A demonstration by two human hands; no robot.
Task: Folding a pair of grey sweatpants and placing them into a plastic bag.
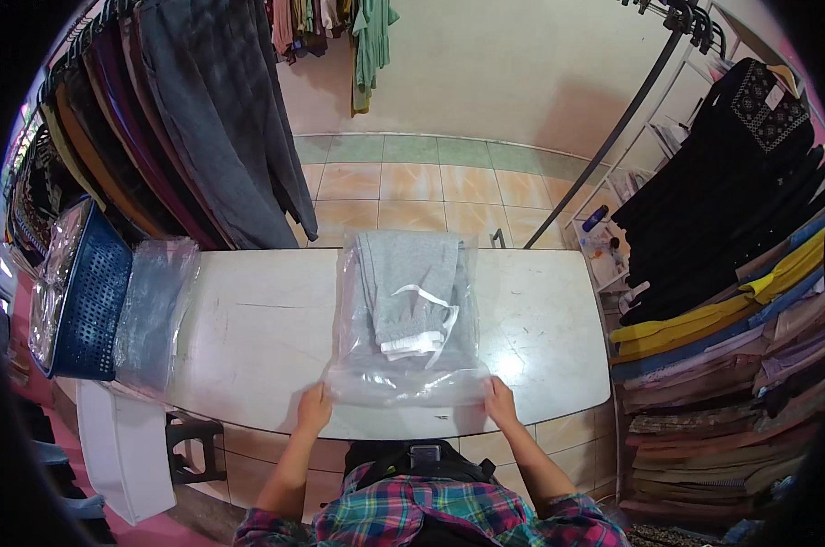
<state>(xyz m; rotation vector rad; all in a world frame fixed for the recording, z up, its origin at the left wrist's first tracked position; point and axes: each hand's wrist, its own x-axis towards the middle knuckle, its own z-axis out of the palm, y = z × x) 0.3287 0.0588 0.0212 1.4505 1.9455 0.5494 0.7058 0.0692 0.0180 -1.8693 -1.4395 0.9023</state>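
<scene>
Folded grey drawstring pants (412,273) lie inside a clear plastic bag (347,342) on the white table (262,342). White cords and a white piece at the waistband show through the plastic. My left hand (315,408) grips the bag's near left corner, and my right hand (500,403) grips its near right corner. Between the hands the near edge of the bag is stretched out flat, with wrinkles and shine. The fingertips are partly hidden by the plastic.
At the table's left end lie a stack of clear plastic bags (156,308) and a blue perforated basket (94,301) with wrapped packages. Trousers (214,123) hang beyond it. Black garments (713,178) and folded clothes (699,410) are at the right; a black stool (194,444) stands below left.
</scene>
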